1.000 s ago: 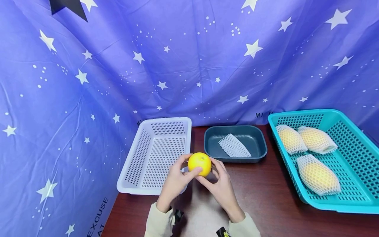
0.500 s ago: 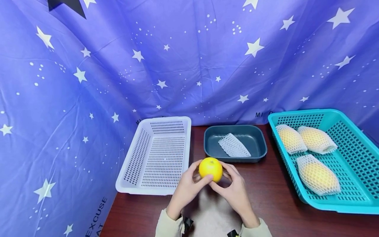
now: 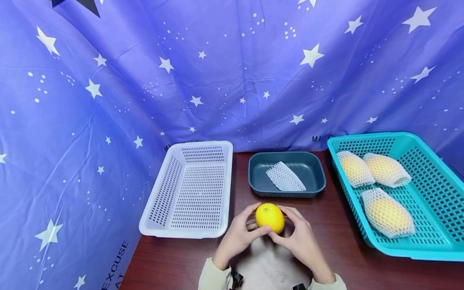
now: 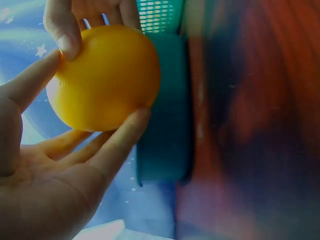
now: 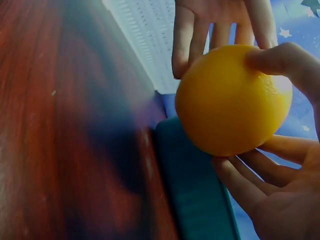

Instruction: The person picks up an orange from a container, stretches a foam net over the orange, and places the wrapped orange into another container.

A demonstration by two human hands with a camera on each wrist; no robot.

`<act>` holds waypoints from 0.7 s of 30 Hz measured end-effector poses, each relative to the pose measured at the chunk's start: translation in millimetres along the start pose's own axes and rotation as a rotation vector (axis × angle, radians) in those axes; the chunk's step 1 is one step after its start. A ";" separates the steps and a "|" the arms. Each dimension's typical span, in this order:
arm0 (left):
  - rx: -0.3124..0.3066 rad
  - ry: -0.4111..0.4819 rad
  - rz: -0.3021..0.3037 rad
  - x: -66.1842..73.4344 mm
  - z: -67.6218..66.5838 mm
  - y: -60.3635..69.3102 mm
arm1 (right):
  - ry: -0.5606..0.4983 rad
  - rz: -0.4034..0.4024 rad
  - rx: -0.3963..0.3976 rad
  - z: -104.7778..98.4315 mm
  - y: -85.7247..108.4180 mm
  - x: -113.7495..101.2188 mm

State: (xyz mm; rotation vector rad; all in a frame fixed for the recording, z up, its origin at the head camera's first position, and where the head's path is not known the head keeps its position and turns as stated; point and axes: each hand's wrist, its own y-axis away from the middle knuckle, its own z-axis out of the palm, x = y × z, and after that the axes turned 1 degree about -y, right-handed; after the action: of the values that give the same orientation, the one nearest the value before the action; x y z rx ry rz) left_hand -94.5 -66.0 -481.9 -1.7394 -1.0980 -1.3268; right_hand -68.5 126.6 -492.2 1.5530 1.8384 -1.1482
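Note:
An orange (image 3: 270,218), bright yellow-orange and bare, is held between both hands above the table's near side. My left hand (image 3: 241,235) grips it from the left, thumb on the near face and fingers around the side. From the right, my right hand (image 3: 301,241) grips the same orange, its thumb close to the other thumb. The left wrist view shows the orange (image 4: 107,77) between thumb and fingertips, raised off the table. In the right wrist view the orange (image 5: 232,100) is pinched likewise, with the other hand's fingers behind it.
A white perforated basket (image 3: 229,193) stands left. Behind the hands, a dark teal tray (image 3: 313,189) holds a white foam net sleeve (image 3: 286,177). On the right, a turquoise basket (image 3: 427,251) contains three net-wrapped fruits, one of them a yellow fruit (image 3: 389,213) nearest me. A starry blue curtain (image 3: 217,80) hangs behind.
Both hands have moved right and toward me with the orange, away from the white basket's edge. The grip stays two-handed, and the baskets and tray keep their places.

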 end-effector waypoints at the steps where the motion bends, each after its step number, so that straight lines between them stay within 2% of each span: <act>1: -0.010 0.007 -0.002 -2.2 1.4 -0.5 | 0.001 -0.005 -0.006 -0.3 1.2 2.4; 6: -0.034 0.017 0.006 -10.7 8.2 -2.9 | -0.010 0.004 -0.051 -2.2 5.5 11.8; 11: -0.039 0.016 0.013 -17.0 14.5 -3.9 | -0.015 0.058 -0.109 -4.4 7.7 16.7; 16: -0.033 -0.040 -0.012 -23.2 19.6 -3.6 | -0.083 0.121 -0.169 -5.4 10.1 19.7; 21: -0.025 -0.057 -0.022 -25.7 22.0 -4.2 | -0.156 0.130 -0.197 -7.6 11.8 24.1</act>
State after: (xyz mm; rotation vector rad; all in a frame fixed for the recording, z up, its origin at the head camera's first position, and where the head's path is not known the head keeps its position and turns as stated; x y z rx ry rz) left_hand -92.8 -50.4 -512.1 -1.7980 -1.1395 -1.3175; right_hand -62.0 146.5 -510.6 1.4081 1.6680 -0.9685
